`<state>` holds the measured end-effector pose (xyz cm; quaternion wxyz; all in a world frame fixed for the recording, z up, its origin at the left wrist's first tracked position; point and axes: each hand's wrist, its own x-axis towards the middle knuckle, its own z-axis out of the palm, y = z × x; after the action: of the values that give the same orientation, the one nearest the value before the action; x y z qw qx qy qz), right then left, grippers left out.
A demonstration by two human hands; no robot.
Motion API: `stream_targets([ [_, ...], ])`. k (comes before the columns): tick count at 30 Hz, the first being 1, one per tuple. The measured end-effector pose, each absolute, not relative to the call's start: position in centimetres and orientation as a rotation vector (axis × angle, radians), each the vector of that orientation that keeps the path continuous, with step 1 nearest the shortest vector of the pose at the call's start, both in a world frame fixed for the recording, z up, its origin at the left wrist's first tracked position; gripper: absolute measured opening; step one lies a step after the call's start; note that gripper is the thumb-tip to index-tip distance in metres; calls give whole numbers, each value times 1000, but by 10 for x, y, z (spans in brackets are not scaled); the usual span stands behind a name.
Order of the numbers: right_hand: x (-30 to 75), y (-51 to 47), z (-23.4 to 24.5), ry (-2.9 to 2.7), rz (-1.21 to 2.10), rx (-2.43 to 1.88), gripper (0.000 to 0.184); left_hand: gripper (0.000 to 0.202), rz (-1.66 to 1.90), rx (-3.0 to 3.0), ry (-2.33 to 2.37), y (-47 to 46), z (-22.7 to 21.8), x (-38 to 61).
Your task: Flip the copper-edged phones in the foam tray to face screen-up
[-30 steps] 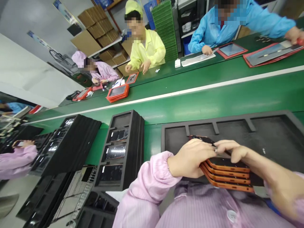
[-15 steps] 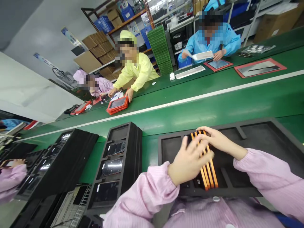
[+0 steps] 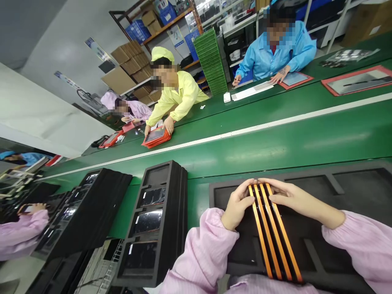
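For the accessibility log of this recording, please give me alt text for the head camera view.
The person's left hand and right hand, in pink sleeves, hold orange-edged panels together on edge on a black foam tray. To the left, stacked black trays hold dark screens; across the green conveyor belt sit three co-workers.
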<state>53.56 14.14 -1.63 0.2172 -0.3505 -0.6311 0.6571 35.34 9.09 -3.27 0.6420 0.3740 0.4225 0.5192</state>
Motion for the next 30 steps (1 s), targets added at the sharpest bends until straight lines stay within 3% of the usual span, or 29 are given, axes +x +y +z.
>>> stream_targets([
  [10,540,140,-16,-1815,1855,-987,64,47,1082,995,904,89,-31,347],
  [16,543,140,-11,-1827,1968,-876,63,61,1017,1121,812,88,-32,342],
  [20,537,138,-11,-1795,1944,-963,55,58,1007,1062,859,90,-29,346],
  [25,525,135,-9,-1806,1753,-1158,43,37,1015,995,1147,91,-20,357],
  [30,525,132,-6,-1824,1734,-1178,44,39,1005,1042,1185,89,-15,360],
])
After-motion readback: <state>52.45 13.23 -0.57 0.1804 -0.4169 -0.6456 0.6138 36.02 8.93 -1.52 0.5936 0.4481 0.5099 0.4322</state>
